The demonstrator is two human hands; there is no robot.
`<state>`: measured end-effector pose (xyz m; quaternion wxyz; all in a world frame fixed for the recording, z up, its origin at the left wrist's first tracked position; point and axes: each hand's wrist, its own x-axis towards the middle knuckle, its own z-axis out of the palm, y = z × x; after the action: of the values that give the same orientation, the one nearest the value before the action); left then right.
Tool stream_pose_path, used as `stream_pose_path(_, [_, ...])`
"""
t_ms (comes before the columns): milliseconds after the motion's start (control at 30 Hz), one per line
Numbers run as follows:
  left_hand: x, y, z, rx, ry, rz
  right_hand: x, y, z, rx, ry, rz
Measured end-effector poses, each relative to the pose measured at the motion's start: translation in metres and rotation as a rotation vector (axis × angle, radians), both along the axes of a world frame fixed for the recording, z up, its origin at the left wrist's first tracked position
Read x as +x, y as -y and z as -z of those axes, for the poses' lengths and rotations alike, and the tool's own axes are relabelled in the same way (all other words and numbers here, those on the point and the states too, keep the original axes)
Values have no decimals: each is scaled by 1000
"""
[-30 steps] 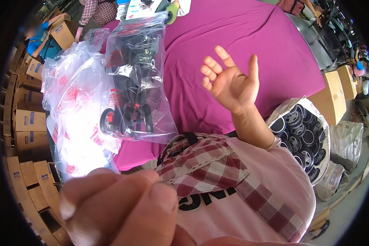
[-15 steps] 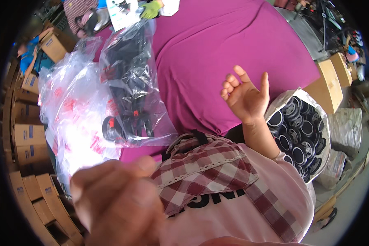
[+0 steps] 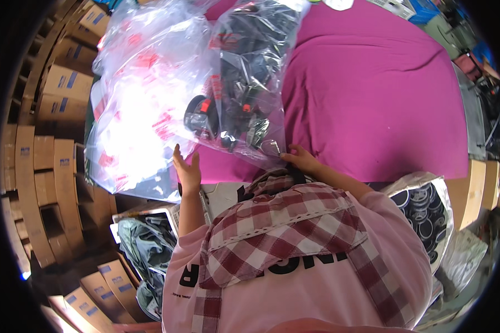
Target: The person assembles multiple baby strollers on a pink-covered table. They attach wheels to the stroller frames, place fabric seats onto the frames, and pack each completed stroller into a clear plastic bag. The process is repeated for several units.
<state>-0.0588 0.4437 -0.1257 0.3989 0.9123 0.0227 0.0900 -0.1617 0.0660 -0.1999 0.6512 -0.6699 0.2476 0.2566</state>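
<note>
A clear plastic bag (image 3: pixel 266 105) lies on the purple cloth, with a black folded item (image 3: pixel 241 61) with wheels inside it. My right hand (image 3: pixel 303 159) pinches the near right corner of this bag between thumb and fingers. Left of it spreads a pile of clear plastic bags (image 3: pixel 144 83) with red print, washed out by glare. Beside the near edge of that pile is my left hand (image 3: pixel 188 171), its fingers apart and nothing in them. A black wheel (image 3: pixel 199 114) shows through the plastic between pile and bag.
The purple cloth (image 3: pixel 372 100) covers the table. A white sack of black wheels (image 3: pixel 422 216) stands at right, by cardboard boxes (image 3: pixel 466 194). Cardboard boxes (image 3: pixel 66 83) are stacked along the left. Below my left arm sits a crate with dark green plastic-wrapped stuff (image 3: pixel 147 244).
My view has shifted, with the bags now further right. My left hand has dropped from close to the camera to the pile's edge. My raised right hand has come down onto the bag's corner.
</note>
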Motion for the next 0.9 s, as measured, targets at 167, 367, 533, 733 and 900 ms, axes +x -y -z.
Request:
stream_pose_path(167, [-9, 5, 23, -315, -393, -157, 54, -22, -17, 183, 100, -141])
stream_pose_path(367, [-2, -4, 35, -544, -525, -193, 38, 85, -41, -49, 236, 455])
stream_pose_path(533, [40, 26, 3, -44, 52, 23, -77, 219, -15, -219, 87, 1104])
stream_pose_path(733, [82, 102, -38, 344, 282, 365, -131, 129, -14, -462, -465, 681])
stream_pose_path(900, [62, 193, -36, 448, 158, 584, -197, 86, 115, -703, -148, 349])
